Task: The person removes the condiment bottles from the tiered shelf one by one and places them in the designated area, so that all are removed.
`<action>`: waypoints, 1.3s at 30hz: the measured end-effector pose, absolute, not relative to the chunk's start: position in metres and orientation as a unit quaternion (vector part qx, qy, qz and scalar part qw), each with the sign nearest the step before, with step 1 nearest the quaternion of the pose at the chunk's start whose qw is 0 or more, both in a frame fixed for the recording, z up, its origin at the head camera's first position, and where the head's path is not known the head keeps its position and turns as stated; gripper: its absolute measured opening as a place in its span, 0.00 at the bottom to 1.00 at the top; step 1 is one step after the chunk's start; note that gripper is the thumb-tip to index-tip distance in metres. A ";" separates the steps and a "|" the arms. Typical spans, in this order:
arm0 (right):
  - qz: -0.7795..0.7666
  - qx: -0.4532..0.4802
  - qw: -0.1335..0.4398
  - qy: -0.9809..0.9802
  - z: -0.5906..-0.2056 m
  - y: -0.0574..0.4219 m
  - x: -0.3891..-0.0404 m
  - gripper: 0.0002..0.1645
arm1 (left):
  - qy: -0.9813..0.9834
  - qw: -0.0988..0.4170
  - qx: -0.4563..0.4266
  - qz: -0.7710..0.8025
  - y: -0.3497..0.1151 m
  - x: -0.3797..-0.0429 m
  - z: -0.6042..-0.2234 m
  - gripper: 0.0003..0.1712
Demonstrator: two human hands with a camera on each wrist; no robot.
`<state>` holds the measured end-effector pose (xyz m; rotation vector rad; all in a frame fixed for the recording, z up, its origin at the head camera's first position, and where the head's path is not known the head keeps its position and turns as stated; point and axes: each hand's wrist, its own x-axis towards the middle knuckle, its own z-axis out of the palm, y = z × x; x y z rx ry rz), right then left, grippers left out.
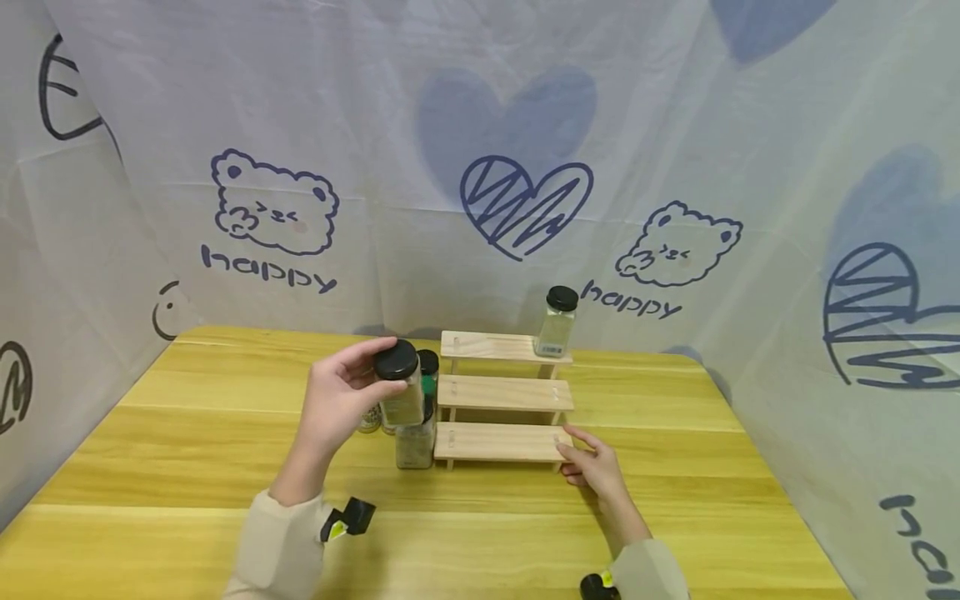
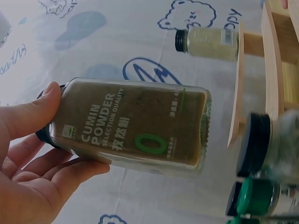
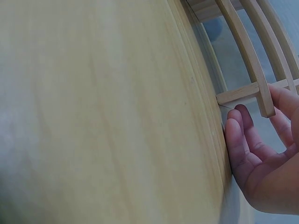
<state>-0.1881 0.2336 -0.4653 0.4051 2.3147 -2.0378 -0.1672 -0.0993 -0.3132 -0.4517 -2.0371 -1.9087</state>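
Note:
My left hand [image 1: 337,396] grips a square glass jar of cumin powder [image 2: 135,126] near its black lid, thumb on one side and fingers on the other. In the head view it is held upright, overlapping other jars left of a three-step wooden shelf [image 1: 502,442]. The left wrist view shows its brown contents and printed label. At the right end of the lowest step, my right hand [image 1: 596,471] holds the board, thumb at the upper side and fingers curled beneath. A black-capped jar of pale powder [image 1: 557,329] stands on the top step's right end.
A square spice jar [image 1: 415,446] stands on the wooden table [image 1: 480,533] against the shelf's left side. Behind it are several more jars, one with a green cap [image 2: 257,196]. A patterned white cloth [image 1: 390,108] hangs behind the table and along its sides.

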 end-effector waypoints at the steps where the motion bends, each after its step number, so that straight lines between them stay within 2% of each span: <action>1: -0.656 0.129 0.016 0.744 -0.465 0.234 -0.188 0.26 | -0.714 0.159 -0.155 -0.664 -0.102 -0.167 -0.314 0.26; 6: -0.660 0.127 0.022 0.740 -0.465 0.235 -0.187 0.27 | -0.730 0.166 -0.131 -0.649 -0.111 -0.168 -0.317 0.25; 18: -0.657 0.114 0.026 0.745 -0.441 0.227 -0.175 0.26 | -0.741 0.130 -0.087 -0.653 -0.123 -0.176 -0.340 0.25; 39: -0.653 0.133 0.017 0.746 -0.466 0.234 -0.189 0.27 | -0.735 0.090 -0.056 -0.670 -0.127 -0.193 -0.383 0.27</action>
